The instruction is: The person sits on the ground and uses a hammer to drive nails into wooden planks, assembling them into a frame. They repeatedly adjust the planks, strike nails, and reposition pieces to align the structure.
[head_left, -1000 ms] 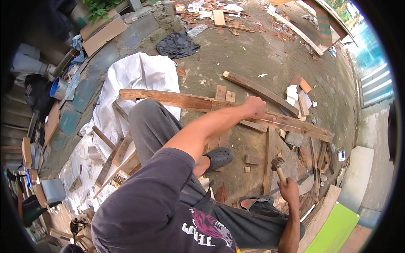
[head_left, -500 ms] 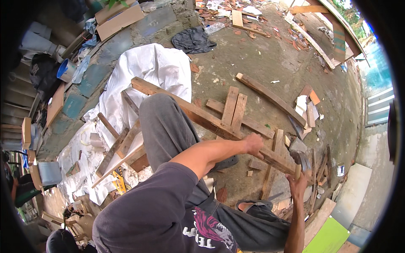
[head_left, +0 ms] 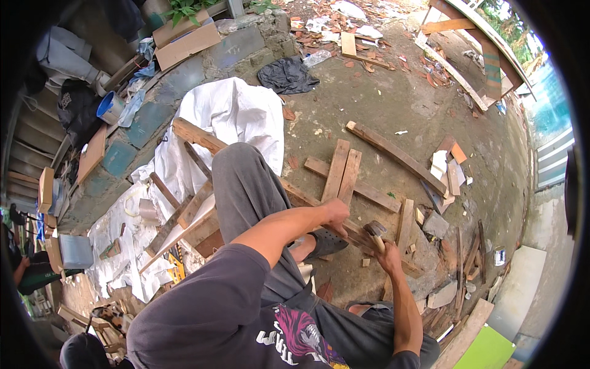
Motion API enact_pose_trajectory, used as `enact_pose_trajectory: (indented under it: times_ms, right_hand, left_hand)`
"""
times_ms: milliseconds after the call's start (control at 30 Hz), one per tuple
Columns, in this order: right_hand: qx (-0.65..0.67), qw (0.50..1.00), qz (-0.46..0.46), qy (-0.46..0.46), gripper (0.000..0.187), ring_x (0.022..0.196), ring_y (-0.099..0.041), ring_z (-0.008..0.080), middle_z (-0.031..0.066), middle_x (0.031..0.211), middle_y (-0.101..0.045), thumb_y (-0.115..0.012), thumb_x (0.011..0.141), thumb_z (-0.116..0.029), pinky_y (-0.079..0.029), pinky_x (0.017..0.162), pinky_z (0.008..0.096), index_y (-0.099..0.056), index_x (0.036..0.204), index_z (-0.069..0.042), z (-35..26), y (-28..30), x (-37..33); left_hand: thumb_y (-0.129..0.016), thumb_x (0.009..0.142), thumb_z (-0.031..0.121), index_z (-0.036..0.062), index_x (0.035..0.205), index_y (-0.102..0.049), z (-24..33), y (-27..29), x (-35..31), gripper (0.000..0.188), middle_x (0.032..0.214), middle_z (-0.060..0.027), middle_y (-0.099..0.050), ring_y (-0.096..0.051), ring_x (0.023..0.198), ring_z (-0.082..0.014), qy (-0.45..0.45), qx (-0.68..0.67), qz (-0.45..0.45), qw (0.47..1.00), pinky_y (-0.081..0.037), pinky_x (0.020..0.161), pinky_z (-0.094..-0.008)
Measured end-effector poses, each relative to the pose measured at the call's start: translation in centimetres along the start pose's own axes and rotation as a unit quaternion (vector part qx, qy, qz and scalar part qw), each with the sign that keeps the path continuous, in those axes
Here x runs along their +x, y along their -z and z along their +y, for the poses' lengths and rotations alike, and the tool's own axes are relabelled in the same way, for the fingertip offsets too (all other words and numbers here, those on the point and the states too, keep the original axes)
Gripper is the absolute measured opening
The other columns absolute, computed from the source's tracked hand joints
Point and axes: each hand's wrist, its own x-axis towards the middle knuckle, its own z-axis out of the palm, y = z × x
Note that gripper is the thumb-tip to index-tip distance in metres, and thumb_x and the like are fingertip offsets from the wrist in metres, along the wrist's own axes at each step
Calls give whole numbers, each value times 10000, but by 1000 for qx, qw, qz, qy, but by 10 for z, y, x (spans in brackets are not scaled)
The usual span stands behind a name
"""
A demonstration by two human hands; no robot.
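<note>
My left hand (head_left: 335, 215) is closed around a long wooden beam (head_left: 294, 192), which slants from the upper left, past the far side of my raised knee, down to the right. The knee hides part of it. My right hand (head_left: 388, 258) grips the handle of a hammer (head_left: 375, 230), with its metal head up, close over the beam and to the right of my left hand. Just beyond the beam, two short boards (head_left: 342, 172) lie side by side across a longer plank (head_left: 379, 198) on the ground.
A single timber (head_left: 396, 156) lies farther off to the right. White sheeting (head_left: 230, 104) spreads at left, with wood pieces (head_left: 187, 215) on it. A low block wall (head_left: 147, 126) runs along the left. Scraps and a grey stone (head_left: 436, 225) lie at right, near a green panel (head_left: 482, 348).
The beam has shifted left and nearer, now partly behind my knee. My right hand and the hammer have moved left, closer to my left hand, which has also moved left with the beam.
</note>
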Motion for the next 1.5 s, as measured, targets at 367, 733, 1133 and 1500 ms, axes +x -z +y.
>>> enact_pose_trajectory:
  times_ms: [367,733,1133,1500]
  right_hand:
    - [-89,989,116,38,348,968,-622,462,257,1069,-672,-801,772,-196,-501,830,493,-636,985,24,73,154,-12]
    - [-83,992,35,-93,387,846,-621,415,230,912,-663,-864,687,-228,-484,762,454,-651,884,28,44,235,-48]
    - [-76,993,-11,-86,412,791,-654,411,224,829,-679,-878,703,-285,-492,712,455,-674,905,11,52,174,-30]
    - [11,982,-62,-179,345,649,-526,173,88,701,-592,-835,742,-175,-459,632,378,-657,911,67,39,186,39]
  left_hand:
    - [-675,713,698,9,713,-732,68,86,90,691,724,-209,-694,-691,703,-382,-87,-31,172,981,-552,638,-449]
    - [-696,711,701,34,707,-724,126,91,119,667,718,-172,-693,-694,705,-357,-140,-12,203,969,-535,611,-436]
    - [-682,872,380,64,1339,-569,-79,48,15,575,1458,-267,-459,-399,1385,-401,274,-53,398,874,-375,1095,-505]
    - [-784,737,574,-121,1482,-254,-229,-6,-119,1148,1521,-286,-351,-413,1370,-394,646,-605,447,133,-412,1090,-417]
